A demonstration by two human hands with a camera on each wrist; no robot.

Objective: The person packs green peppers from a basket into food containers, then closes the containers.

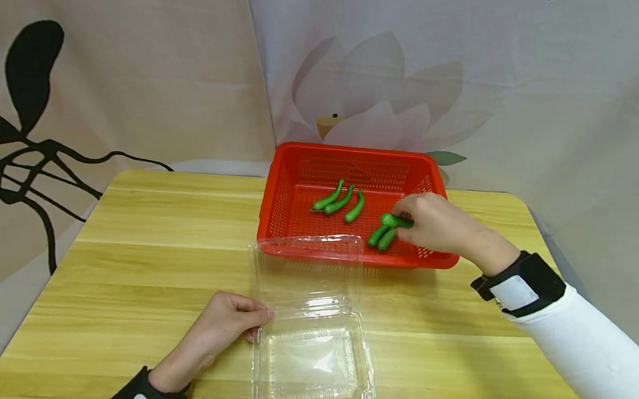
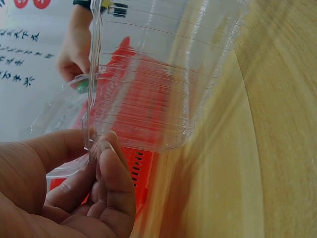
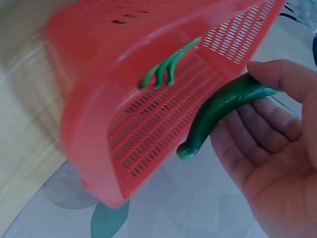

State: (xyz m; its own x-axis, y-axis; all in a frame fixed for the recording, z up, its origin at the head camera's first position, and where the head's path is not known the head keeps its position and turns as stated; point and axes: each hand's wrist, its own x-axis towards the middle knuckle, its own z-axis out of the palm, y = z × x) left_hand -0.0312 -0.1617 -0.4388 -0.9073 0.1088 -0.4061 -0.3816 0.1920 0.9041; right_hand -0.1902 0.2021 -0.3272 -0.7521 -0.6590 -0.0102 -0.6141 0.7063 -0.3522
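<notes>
My right hand (image 1: 437,224) is over the right part of a red plastic basket (image 1: 269,204), pinching a curved green chili pepper (image 3: 215,111) between thumb and fingers. Two more green peppers (image 1: 381,238) lie in the basket just below that hand. Further left inside it are three others (image 1: 337,202). Nearer the front, a clear plastic clamshell box (image 1: 311,386) lies with its lid (image 1: 307,277) folded back toward the basket, overlapping the basket's front rim in the head view. My left hand (image 1: 226,321) pinches the box's left edge, close to the hinge, between thumb and fingers.
All of this stands on a light wood-grain table (image 1: 166,256). Behind its back edge hangs a pale cloth (image 1: 370,14) printed with flowers and dark branches. The basket sits at the back edge, near that cloth.
</notes>
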